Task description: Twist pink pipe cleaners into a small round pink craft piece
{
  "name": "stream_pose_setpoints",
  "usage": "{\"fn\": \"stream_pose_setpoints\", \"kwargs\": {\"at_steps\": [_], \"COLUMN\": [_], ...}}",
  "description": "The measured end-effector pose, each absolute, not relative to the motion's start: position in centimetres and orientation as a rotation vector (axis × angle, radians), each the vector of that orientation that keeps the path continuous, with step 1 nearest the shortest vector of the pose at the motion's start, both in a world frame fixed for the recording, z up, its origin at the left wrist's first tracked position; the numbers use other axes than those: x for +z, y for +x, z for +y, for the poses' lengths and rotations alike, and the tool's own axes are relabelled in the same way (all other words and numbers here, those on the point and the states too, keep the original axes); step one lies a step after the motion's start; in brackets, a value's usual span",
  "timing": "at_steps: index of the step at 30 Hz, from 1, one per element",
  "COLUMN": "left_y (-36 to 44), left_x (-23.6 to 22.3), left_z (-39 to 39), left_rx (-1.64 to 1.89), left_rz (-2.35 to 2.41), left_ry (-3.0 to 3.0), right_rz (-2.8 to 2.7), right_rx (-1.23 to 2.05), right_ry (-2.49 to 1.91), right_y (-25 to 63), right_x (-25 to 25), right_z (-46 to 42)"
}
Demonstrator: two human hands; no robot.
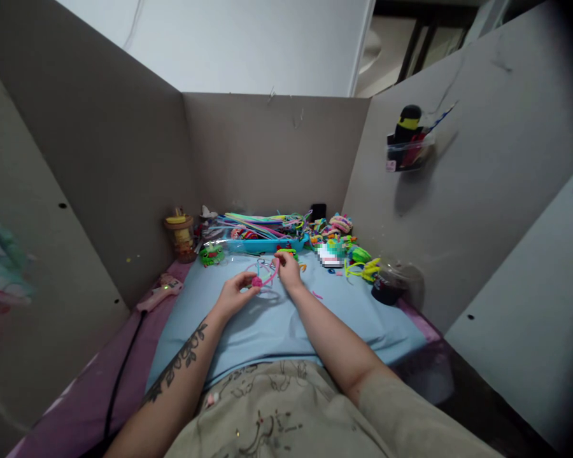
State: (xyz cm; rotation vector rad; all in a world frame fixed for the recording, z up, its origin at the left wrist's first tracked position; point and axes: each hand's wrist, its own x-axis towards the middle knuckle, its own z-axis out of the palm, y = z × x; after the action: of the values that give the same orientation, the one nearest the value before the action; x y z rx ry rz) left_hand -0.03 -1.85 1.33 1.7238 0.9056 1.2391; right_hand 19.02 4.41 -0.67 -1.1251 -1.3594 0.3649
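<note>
My left hand (233, 294) pinches a small pink pipe-cleaner ball (256, 281) just above the light blue cloth (277, 321). A pink pipe-cleaner strand (270, 276) runs from that ball up to my right hand (288, 268), whose fingers are closed on its far end. Both hands hover close together over the middle of the cloth. A thin pale loop of pipe cleaner (262, 291) lies under them on the cloth.
A blue tray (262, 245) of coloured pipe cleaners sits at the back, with finished craft pieces (339, 242) to its right. A pink glue gun (160, 292) lies left, its black cord trailing toward me. A dark cup (389, 283) stands right. Grey partition walls enclose the desk.
</note>
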Motion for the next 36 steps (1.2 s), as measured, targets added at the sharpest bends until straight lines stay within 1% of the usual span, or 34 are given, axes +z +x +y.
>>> {"fn": "stream_pose_setpoints", "kwargs": {"at_steps": [5,11,16,22,26,30,36], "left_y": [-0.2,-1.0,-1.5,-1.5,-1.2,-0.9,-0.9], "left_x": [1.1,0.5,-0.2,-0.2,0.3,0.6,0.3], "left_z": [-1.6,-0.6,0.0,-0.1,-0.5,-0.7,-0.5], "left_rx": [1.330,1.576,1.571,1.560,1.583,1.656,1.645], "left_rz": [0.975,1.209,1.301,1.329,1.297,1.291,1.297], "left_ry": [1.835,1.831,1.931,2.132,2.353,2.435,2.511], "right_rz": [-1.262,-1.216,-1.230,-1.230,-1.249,-1.263,-1.051], "right_rx": [0.412,0.567,0.680,0.826,0.983,1.134,1.548], "right_ry": [-1.173,-0.974,-0.842,-0.844,-0.860,-0.861,-0.742], "right_y": [19.1,17.9,16.7,16.8,16.6,15.9,14.8], "right_x": [-0.2,1.4,2.2,2.3,2.2,1.6,1.1], "right_z": [4.1,2.1,0.3,0.6,0.8,0.7,0.1]}}
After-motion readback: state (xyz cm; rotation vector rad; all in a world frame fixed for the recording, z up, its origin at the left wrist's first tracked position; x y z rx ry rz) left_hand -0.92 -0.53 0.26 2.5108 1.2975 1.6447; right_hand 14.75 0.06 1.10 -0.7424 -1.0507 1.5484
